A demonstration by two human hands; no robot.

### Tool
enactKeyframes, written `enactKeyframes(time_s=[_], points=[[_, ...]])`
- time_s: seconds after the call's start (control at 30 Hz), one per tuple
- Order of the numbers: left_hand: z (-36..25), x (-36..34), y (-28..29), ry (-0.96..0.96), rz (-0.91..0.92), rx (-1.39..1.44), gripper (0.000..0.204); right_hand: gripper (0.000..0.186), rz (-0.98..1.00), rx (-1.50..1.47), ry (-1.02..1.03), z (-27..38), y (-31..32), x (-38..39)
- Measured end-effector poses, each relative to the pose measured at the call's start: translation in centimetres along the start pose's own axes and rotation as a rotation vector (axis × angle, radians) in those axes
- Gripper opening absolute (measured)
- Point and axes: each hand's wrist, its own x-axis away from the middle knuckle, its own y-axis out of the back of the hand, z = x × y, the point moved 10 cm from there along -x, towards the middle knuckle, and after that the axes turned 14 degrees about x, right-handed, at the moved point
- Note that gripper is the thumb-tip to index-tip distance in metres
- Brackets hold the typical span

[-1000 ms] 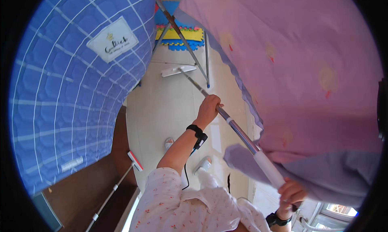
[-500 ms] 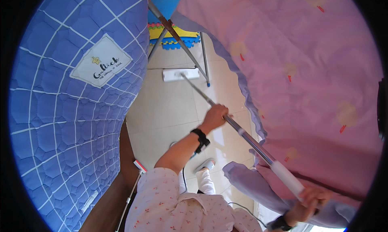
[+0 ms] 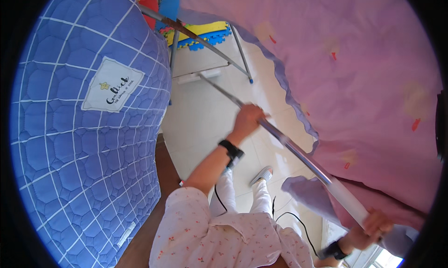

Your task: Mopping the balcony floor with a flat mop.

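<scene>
One long-handled flat mop (image 3: 305, 160): silver metal pole, white upper sleeve, white rectangular head (image 3: 193, 77). Landmark for all places: the grey tubular metal rack (image 3: 219, 55) with a blue-capped foot.

Position: head at the rack's thin crossbar, left of the capped foot; pole slanting from there back toward the wearer.

Change, over half a second: head now farther left of the rack's foot, and seen as a narrow, slanted strip where a broad white face showed. The whole view has shifted as well. Judged meaning: the head has been swung sideways and turned, a stroke in progress over the pale tiled floor (image 3: 200, 123); whether its pad presses flat cannot be told.

Left hand (image 3: 249, 118), on the wearer's side of the rack: grip clamped round the middle of the metal pole.

Right hand (image 3: 377, 225), farthest from the rack, slightly blurred: grip clamped at the end of the white sleeve.

Surrounding items: blue quilted cloth with white grid lines (image 3: 93, 142), left of the rack; pink patterned cloth with purple edging (image 3: 364, 95), right of it; blue and yellow interlocking foam mats (image 3: 210, 31), beyond its capped foot.
</scene>
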Motion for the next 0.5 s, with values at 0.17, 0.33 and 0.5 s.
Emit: enactKeyframes(time_s=[0.17, 0.33, 0.5], points=[[13.9, 1.3, 9.8, 0.280, -0.182, -0.159, 0.021, 0.011, 0.346, 0.217, -0.206, -11.8, -15.0, 2.5], [13.9, 2.8, 10.0, 0.291, -0.192, -0.196, 0.019, 0.017, 0.275, -0.054, -0.053, -9.4, -15.8, 1.4], [4.8, 5.4, 3.5, 0.212, -0.188, -0.117, 0.022, 0.018, 0.285, -0.001, -0.016, -3.0, -6.5, -0.4]])
